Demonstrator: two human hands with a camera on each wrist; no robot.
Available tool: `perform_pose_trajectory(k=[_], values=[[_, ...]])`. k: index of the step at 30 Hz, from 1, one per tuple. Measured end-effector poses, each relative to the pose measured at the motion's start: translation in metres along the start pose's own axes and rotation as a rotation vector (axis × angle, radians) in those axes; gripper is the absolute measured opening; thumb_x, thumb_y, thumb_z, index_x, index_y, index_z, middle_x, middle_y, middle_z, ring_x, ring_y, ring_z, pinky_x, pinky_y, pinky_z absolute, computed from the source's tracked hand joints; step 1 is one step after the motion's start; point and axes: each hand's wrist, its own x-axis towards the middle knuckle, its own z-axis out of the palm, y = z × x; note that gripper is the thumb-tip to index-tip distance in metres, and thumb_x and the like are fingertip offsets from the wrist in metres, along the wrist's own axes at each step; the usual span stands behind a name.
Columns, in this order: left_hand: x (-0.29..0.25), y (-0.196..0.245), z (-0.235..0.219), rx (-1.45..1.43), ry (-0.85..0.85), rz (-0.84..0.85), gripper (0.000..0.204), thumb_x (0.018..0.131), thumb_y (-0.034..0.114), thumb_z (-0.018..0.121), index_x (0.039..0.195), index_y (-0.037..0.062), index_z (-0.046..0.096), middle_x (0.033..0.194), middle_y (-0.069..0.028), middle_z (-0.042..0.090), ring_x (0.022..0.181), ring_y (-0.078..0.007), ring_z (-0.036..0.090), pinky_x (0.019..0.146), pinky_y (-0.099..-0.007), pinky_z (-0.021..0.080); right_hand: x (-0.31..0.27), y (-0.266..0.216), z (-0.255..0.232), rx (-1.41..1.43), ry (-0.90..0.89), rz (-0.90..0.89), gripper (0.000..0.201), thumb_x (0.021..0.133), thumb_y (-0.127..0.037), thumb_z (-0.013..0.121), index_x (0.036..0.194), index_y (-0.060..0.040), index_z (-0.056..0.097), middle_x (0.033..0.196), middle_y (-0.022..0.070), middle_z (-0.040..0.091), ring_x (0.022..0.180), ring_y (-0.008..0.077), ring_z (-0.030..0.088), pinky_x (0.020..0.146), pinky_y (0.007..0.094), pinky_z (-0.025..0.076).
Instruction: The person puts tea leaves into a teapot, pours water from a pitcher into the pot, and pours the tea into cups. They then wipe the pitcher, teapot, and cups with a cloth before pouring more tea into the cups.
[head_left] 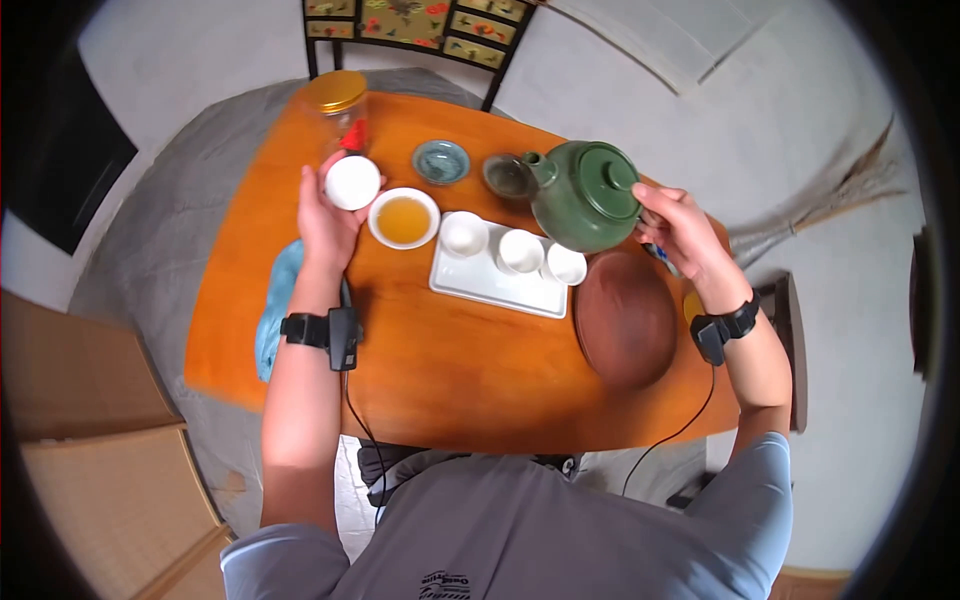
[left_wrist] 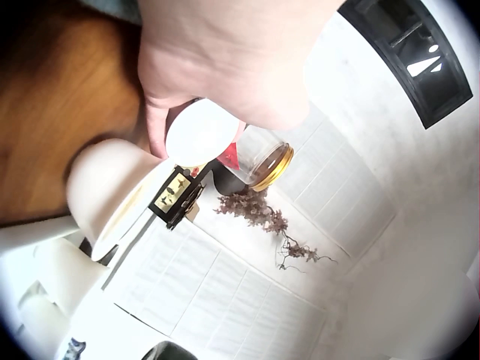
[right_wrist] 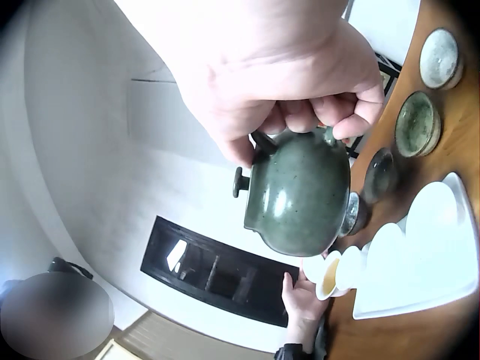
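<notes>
My right hand grips a green teapot by its handle, holding it above the table with the lid on. Its spout points left, over a small dark dish. On the left, my left hand holds a small round white porcelain piece; whether it is a cup or a lid I cannot tell. Right beside that hand stands a white bowl with amber tea in it. Three white cups stand on a white rectangular tray between the hands.
A glass jar with a gold lid stands behind my left hand. Several small glazed dishes, one greyish blue, line the back. A brown round tray lies at right, a blue cloth by my left forearm. Cables hang from both wrists.
</notes>
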Motion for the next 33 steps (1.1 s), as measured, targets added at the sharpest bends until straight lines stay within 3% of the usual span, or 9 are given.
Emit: perform_pose_trajectory(k=[8, 11, 12, 13, 16, 19, 26, 29, 33], values=[[0.0, 0.002, 0.003, 0.181, 0.028, 0.058, 0.061, 0.112, 0.05, 0.034, 0.148, 0.0019, 0.045, 0.138, -0.0187, 0.06, 0.126, -0.0454, 0.061, 0.106, -0.0568, 0.053, -0.09, 0.078, -0.065, 0.138, 0.226, -0.01, 0.047, 0.099, -0.032, 0.075, 0.062, -0.0194, 0.05, 0.06, -0.0096, 0.039, 0.055, 0.0044, 0.035, 0.057, 0.0256, 0.037], [0.008, 0.005, -0.007, 0.412, 0.072, 0.064, 0.054, 0.112, 0.048, 0.037, 0.147, 0.0085, 0.051, 0.137, -0.0129, 0.062, 0.125, -0.0319, 0.063, 0.102, -0.0516, 0.055, -0.106, 0.108, -0.072, 0.138, 0.295, 0.049, 0.046, 0.097, -0.033, 0.077, 0.062, -0.0188, 0.051, 0.06, -0.0094, 0.042, 0.055, 0.004, 0.037, 0.056, 0.0252, 0.037], [0.01, 0.005, -0.009, 0.48, 0.11, 0.074, 0.049, 0.111, 0.045, 0.041, 0.144, 0.012, 0.056, 0.134, -0.0097, 0.065, 0.118, -0.0249, 0.067, 0.092, -0.0457, 0.058, -0.109, 0.117, -0.074, 0.12, 0.318, 0.091, 0.045, 0.096, -0.033, 0.078, 0.062, -0.0185, 0.052, 0.06, -0.0093, 0.043, 0.054, 0.0038, 0.038, 0.056, 0.0249, 0.036], [0.009, 0.006, -0.008, 0.507, 0.089, 0.072, 0.049, 0.111, 0.045, 0.041, 0.144, 0.012, 0.056, 0.134, -0.0097, 0.065, 0.118, -0.0249, 0.067, 0.092, -0.0457, 0.058, -0.112, 0.126, -0.073, 0.152, 0.331, 0.088, 0.045, 0.096, -0.033, 0.078, 0.062, -0.0185, 0.052, 0.06, -0.0093, 0.043, 0.054, 0.0038, 0.038, 0.056, 0.0249, 0.036], [0.008, 0.014, -0.005, 0.699, 0.222, 0.015, 0.048, 0.105, 0.047, 0.048, 0.138, 0.0128, 0.061, 0.124, -0.0063, 0.07, 0.107, -0.0207, 0.071, 0.074, -0.0374, 0.061, -0.112, 0.144, -0.071, 0.138, 0.322, 0.106, 0.043, 0.094, -0.034, 0.08, 0.063, -0.0178, 0.054, 0.06, -0.0093, 0.044, 0.054, 0.0036, 0.039, 0.054, 0.0242, 0.035], [0.01, 0.02, -0.013, 0.692, 0.259, -0.127, 0.049, 0.104, 0.05, 0.052, 0.134, 0.0148, 0.065, 0.118, -0.0039, 0.072, 0.103, -0.019, 0.071, 0.074, -0.0378, 0.061, -0.103, 0.156, -0.07, 0.133, 0.321, 0.171, 0.042, 0.093, -0.034, 0.082, 0.065, -0.0174, 0.055, 0.059, -0.0094, 0.043, 0.053, 0.0036, 0.039, 0.052, 0.0236, 0.033], [-0.007, 0.019, -0.004, 0.822, 0.238, -0.115, 0.045, 0.104, 0.046, 0.051, 0.132, 0.0126, 0.064, 0.118, -0.0065, 0.072, 0.104, -0.0195, 0.071, 0.073, -0.0375, 0.063, -0.089, 0.174, -0.082, 0.228, 0.272, 0.122, 0.049, 0.094, -0.038, 0.08, 0.063, -0.0179, 0.048, 0.057, -0.0099, 0.04, 0.05, 0.0032, 0.038, 0.049, 0.0228, 0.033], [-0.016, 0.019, 0.006, 0.877, 0.177, -0.12, 0.046, 0.106, 0.045, 0.048, 0.134, 0.0108, 0.061, 0.118, -0.0078, 0.071, 0.097, -0.0187, 0.072, 0.067, -0.0344, 0.063, -0.09, 0.168, -0.082, 0.188, 0.242, 0.121, 0.047, 0.095, -0.039, 0.079, 0.064, -0.0168, 0.052, 0.057, -0.0098, 0.042, 0.049, 0.0023, 0.039, 0.048, 0.0216, 0.033], [-0.023, 0.027, 0.019, 1.071, 0.133, -0.155, 0.048, 0.11, 0.043, 0.042, 0.138, 0.0083, 0.058, 0.108, -0.01, 0.072, 0.074, -0.0173, 0.072, 0.058, -0.0283, 0.06, -0.088, 0.177, -0.083, 0.053, 0.257, 0.08, 0.043, 0.097, -0.04, 0.077, 0.068, -0.0139, 0.058, 0.057, -0.0091, 0.045, 0.049, 0.0014, 0.041, 0.046, 0.021, 0.034]])
